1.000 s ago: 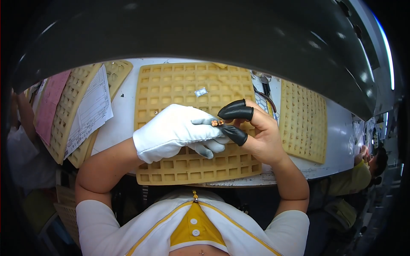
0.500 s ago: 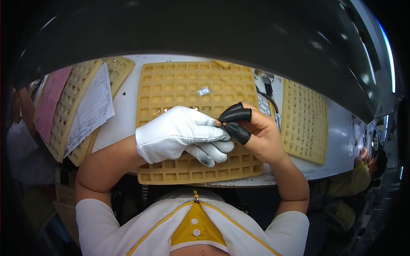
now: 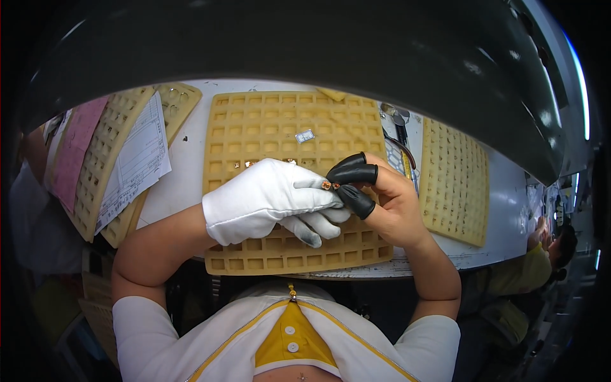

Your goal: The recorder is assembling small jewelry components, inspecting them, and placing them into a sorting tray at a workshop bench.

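Two tiny, shiny copper-coloured pieces, like small jewellery parts, show side by side where my fingertips meet. In its white glove, my left hand (image 3: 264,197) pinches the left piece (image 3: 326,185) between thumb and forefinger; its other fingers curl below. My right hand (image 3: 388,200), with black finger cots on thumb and fingers, closes on the right piece (image 3: 336,186). Whether the pieces are joined is too small to tell. Both hands hover over a yellow tray (image 3: 254,263) with rows of square pockets. Several small shiny pieces (image 3: 249,163) sit in a row of pockets just beyond my left hand.
A small white label (image 3: 305,136) lies on the tray. Pliers (image 3: 407,153) and other tools lie right of it, beside another filled tray (image 3: 455,184). Leftward are stacked trays, white papers (image 3: 140,159) and a pink sheet (image 3: 77,153). A dark hood (image 3: 286,44) overhangs the bench; people sit at both sides.
Both hands keep their pinch at nearly the same spot. The two copper-coloured pieces have turned slightly and shifted a few pixels to the right with the fingertips.
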Demonstrator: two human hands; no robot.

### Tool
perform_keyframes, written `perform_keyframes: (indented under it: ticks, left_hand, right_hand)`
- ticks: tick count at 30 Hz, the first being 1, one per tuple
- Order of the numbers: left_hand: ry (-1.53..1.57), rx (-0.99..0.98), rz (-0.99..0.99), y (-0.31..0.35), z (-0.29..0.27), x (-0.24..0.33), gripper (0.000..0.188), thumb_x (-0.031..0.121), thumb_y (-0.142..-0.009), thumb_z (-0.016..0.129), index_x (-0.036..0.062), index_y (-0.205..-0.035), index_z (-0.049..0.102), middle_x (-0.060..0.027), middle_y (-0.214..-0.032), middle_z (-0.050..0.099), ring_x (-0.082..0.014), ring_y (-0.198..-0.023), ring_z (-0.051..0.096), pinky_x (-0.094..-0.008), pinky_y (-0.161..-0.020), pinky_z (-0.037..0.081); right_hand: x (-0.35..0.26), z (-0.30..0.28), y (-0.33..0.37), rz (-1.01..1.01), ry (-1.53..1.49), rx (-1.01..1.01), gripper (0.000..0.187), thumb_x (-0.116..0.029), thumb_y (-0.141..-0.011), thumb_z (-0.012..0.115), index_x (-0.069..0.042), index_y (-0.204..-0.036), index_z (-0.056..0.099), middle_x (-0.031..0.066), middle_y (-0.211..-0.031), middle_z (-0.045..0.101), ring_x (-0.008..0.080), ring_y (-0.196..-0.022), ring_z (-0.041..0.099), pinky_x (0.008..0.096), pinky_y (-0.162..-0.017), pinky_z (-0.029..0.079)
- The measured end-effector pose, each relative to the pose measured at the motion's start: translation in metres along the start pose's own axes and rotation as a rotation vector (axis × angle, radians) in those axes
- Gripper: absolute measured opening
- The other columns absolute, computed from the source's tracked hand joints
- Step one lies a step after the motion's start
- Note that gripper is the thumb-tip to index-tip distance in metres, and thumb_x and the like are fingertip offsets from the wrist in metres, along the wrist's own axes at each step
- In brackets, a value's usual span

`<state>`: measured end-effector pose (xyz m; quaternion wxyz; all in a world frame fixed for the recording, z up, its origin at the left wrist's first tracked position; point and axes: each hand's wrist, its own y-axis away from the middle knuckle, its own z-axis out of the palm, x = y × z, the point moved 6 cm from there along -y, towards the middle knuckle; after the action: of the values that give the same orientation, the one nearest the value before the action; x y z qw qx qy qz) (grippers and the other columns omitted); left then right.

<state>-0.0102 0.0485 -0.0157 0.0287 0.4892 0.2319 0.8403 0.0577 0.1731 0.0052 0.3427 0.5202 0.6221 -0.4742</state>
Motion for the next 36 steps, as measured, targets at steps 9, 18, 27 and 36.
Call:
perform_keyframes:
  ticks: [9,18,27,36]
  left_hand:
    - [-0.065,0.035,0.111,0.000,0.000,0.002,0.029,0.021,-0.091,0.057,-0.0034,-0.105,0.061,-0.0146,-0.092,0.067,-0.0217,-0.083,0.067,-0.0294,-0.069,0.056]
    - [-0.673,0.059,0.451,0.003,0.000,0.012,0.025,0.018,-0.092,0.055,0.0007,-0.108,0.062,-0.0087,-0.087,0.067,-0.0153,-0.073,0.067,-0.0247,-0.064,0.053]
    - [-0.193,0.037,0.155,-0.001,-0.004,-0.002,0.029,0.022,-0.091,0.056,-0.0019,-0.107,0.062,-0.0113,-0.091,0.067,-0.0171,-0.079,0.066,-0.0284,-0.068,0.055]
    - [-0.145,0.058,0.051,0.001,0.000,0.002,0.030,0.024,-0.089,0.060,-0.0028,-0.103,0.064,-0.0128,-0.089,0.068,-0.0187,-0.076,0.067,-0.0290,-0.067,0.055]
  right_hand:
    - [-0.008,-0.001,0.000,-0.066,0.093,0.004,0.025,0.000,-0.078,0.062,-0.001,-0.103,0.063,0.0065,-0.099,0.058,0.0126,-0.082,0.054,0.0236,-0.066,0.043]
    - [-0.022,0.000,0.000,-0.227,0.313,0.084,0.027,-0.003,-0.071,0.071,0.002,-0.096,0.062,0.0109,-0.092,0.060,0.0211,-0.080,0.059,0.0292,-0.066,0.048]
    - [-0.018,0.002,0.000,-0.193,0.266,0.082,0.018,0.001,-0.073,0.067,0.000,-0.091,0.063,0.0094,-0.085,0.059,0.0200,-0.075,0.058,0.0293,-0.063,0.046]
    - [-0.011,0.002,0.002,-0.071,0.115,0.046,0.018,0.000,-0.080,0.065,0.001,-0.097,0.065,0.0055,-0.089,0.057,0.0112,-0.074,0.054,0.0226,-0.061,0.043]
